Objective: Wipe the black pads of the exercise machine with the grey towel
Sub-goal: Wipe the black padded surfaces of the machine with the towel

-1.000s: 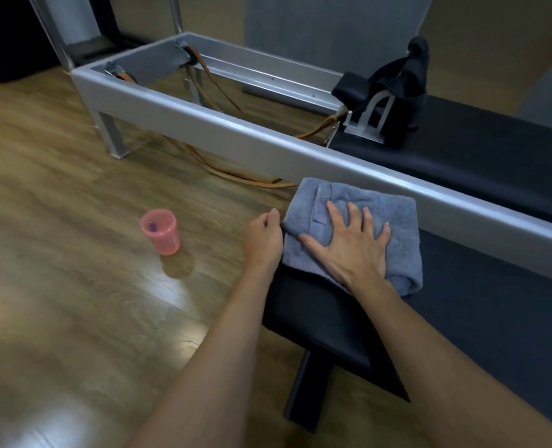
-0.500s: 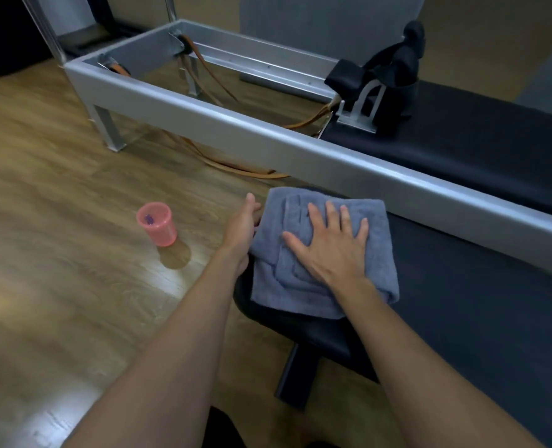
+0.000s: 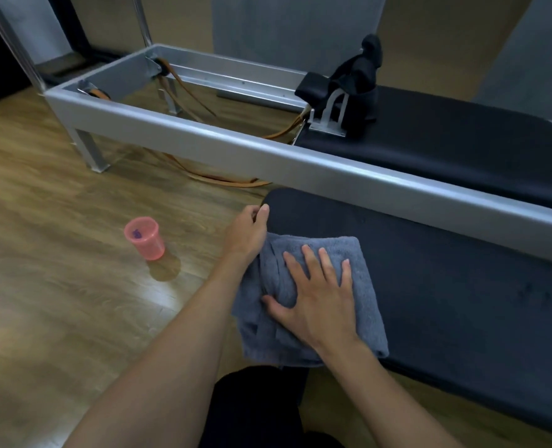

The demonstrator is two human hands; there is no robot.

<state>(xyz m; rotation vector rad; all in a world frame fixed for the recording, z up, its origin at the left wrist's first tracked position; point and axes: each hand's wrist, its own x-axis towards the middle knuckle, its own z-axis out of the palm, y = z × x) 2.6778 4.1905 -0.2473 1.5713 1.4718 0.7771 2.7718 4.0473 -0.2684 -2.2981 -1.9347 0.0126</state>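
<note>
A folded grey towel [image 3: 363, 270] lies on the near black pad [image 3: 462, 286] at its left end. My right hand [image 3: 319, 302] presses flat on the towel, fingers spread, thumb tucked into a fold. My left hand [image 3: 247, 234] grips the pad's left edge, just beside the towel's corner. A second black pad [image 3: 446, 147] sits inside the silver frame [image 3: 268, 156] of the machine, with a black shoulder rest [image 3: 355, 88] at its left end.
A pink plastic cup [image 3: 144, 238] stands on the wooden floor left of the pad. Orange straps [image 3: 222, 181] trail under the frame. A frame leg [image 3: 90, 150] stands at far left. A dark trouser leg [image 3: 255, 409] shows at the bottom.
My right hand has dragged the towel along the pad's left end, from beside the silver rail back to the near edge. My left hand stays on the pad's left edge.
</note>
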